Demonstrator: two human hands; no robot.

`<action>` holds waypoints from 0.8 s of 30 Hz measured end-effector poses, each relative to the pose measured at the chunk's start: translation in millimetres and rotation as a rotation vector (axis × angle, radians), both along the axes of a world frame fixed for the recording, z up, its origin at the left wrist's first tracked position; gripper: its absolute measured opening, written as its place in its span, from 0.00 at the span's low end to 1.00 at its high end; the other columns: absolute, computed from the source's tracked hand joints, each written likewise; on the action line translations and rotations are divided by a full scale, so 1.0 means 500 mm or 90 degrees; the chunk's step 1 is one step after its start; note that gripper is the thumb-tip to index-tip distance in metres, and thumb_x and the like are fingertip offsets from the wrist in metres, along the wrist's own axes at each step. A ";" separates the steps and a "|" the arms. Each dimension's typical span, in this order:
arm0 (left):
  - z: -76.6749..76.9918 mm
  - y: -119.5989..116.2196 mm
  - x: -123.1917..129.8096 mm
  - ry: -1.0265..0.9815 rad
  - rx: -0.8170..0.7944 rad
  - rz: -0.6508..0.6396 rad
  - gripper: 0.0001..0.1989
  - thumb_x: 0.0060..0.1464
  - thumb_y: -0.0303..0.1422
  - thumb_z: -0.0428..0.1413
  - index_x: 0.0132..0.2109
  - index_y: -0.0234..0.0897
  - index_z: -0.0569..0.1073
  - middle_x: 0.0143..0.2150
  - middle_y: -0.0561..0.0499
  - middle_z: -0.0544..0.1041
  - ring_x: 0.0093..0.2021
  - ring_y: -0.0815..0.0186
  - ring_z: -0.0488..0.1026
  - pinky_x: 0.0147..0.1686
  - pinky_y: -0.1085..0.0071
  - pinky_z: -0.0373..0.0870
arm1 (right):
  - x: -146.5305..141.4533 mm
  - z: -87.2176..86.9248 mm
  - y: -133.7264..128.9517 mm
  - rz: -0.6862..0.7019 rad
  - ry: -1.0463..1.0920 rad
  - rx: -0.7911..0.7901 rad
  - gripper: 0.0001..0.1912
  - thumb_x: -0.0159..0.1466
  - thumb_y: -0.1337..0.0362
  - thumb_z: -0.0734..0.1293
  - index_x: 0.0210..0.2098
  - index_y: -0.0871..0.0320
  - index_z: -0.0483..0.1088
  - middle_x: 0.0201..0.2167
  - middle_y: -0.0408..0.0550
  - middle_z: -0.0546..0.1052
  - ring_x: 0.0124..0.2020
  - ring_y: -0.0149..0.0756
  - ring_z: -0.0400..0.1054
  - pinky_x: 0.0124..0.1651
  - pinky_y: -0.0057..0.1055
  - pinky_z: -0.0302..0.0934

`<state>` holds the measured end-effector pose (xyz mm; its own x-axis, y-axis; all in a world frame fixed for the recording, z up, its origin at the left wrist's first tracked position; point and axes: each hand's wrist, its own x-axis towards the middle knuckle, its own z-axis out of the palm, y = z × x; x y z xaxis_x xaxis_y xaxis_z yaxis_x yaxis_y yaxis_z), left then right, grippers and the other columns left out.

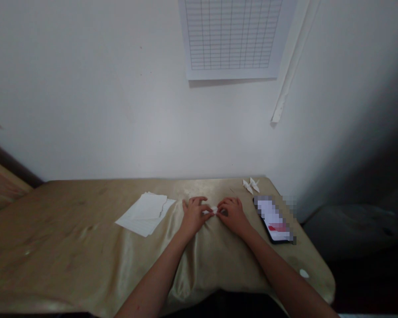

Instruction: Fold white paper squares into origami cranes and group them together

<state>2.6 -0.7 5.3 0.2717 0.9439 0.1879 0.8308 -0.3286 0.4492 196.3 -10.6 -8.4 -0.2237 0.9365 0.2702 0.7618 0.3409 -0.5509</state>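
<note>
Between my two hands, over the middle of the table, is a small piece of white paper [214, 210]. My left hand [195, 214] pinches its left side between thumb and forefinger. The fingertips of my right hand [231, 213] close on its right side, close to those of the left. Part of the paper is hidden by the fingers, so its exact shape cannot be made out. A stack of white paper sheets [142, 214] lies to the left of my left hand. Two small folded white paper figures [251, 185] sit at the back right.
A phone [273, 219] with a lit, blurred screen lies right of my right hand. A small white scrap [304, 274] is near the right edge of the cloth-covered table [69, 238]. Behind stands a wall with a printed grid sheet [232, 37].
</note>
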 end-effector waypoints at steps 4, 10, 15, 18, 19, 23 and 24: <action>-0.002 0.003 0.002 -0.009 -0.011 0.017 0.03 0.55 0.39 0.65 0.35 0.48 0.83 0.61 0.52 0.73 0.64 0.52 0.62 0.67 0.37 0.43 | -0.001 -0.002 0.002 -0.010 0.006 -0.006 0.04 0.65 0.64 0.69 0.36 0.53 0.78 0.46 0.46 0.79 0.55 0.43 0.64 0.66 0.48 0.44; -0.006 0.002 0.008 -0.007 -0.005 0.052 0.03 0.55 0.39 0.65 0.35 0.50 0.83 0.63 0.53 0.72 0.65 0.51 0.62 0.66 0.36 0.44 | -0.001 -0.006 0.002 -0.031 -0.043 0.014 0.04 0.66 0.64 0.69 0.36 0.53 0.77 0.47 0.46 0.78 0.56 0.44 0.63 0.66 0.49 0.44; -0.006 0.001 0.013 -0.010 -0.019 0.078 0.01 0.54 0.39 0.65 0.34 0.53 0.83 0.66 0.56 0.68 0.67 0.49 0.59 0.65 0.31 0.42 | -0.009 -0.011 0.002 -0.058 -0.096 0.028 0.05 0.67 0.63 0.68 0.38 0.52 0.77 0.48 0.48 0.77 0.58 0.46 0.61 0.67 0.52 0.42; -0.006 0.000 0.016 -0.015 -0.021 0.086 0.02 0.54 0.38 0.65 0.35 0.53 0.83 0.67 0.57 0.67 0.67 0.48 0.58 0.65 0.30 0.40 | -0.016 -0.014 0.002 -0.080 -0.128 0.027 0.05 0.68 0.62 0.67 0.39 0.53 0.77 0.50 0.49 0.76 0.59 0.47 0.61 0.68 0.57 0.39; -0.006 -0.001 0.017 -0.017 -0.020 0.089 0.02 0.54 0.38 0.65 0.35 0.52 0.83 0.68 0.57 0.67 0.67 0.48 0.58 0.65 0.30 0.40 | -0.017 -0.015 0.002 -0.084 -0.135 0.025 0.06 0.68 0.62 0.67 0.39 0.53 0.77 0.50 0.49 0.76 0.59 0.47 0.60 0.69 0.58 0.38; -0.006 -0.001 0.021 -0.025 -0.020 0.095 0.01 0.53 0.37 0.65 0.33 0.50 0.83 0.68 0.56 0.66 0.67 0.48 0.58 0.65 0.29 0.40 | -0.020 -0.012 -0.001 -0.077 -0.141 0.012 0.08 0.69 0.60 0.65 0.41 0.54 0.76 0.52 0.50 0.75 0.61 0.48 0.59 0.69 0.63 0.35; -0.006 0.000 0.023 -0.027 -0.021 0.097 0.01 0.53 0.37 0.65 0.33 0.49 0.83 0.68 0.56 0.66 0.67 0.48 0.58 0.65 0.29 0.40 | -0.020 -0.010 -0.001 -0.076 -0.144 0.008 0.08 0.70 0.60 0.65 0.42 0.54 0.75 0.52 0.51 0.74 0.61 0.48 0.59 0.69 0.64 0.35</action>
<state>14.1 -0.8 2.4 0.1173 0.9794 0.1643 0.8496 -0.1847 0.4941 186.1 -11.2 -13.4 -0.1675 0.9568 0.2378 0.9004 0.2467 -0.3585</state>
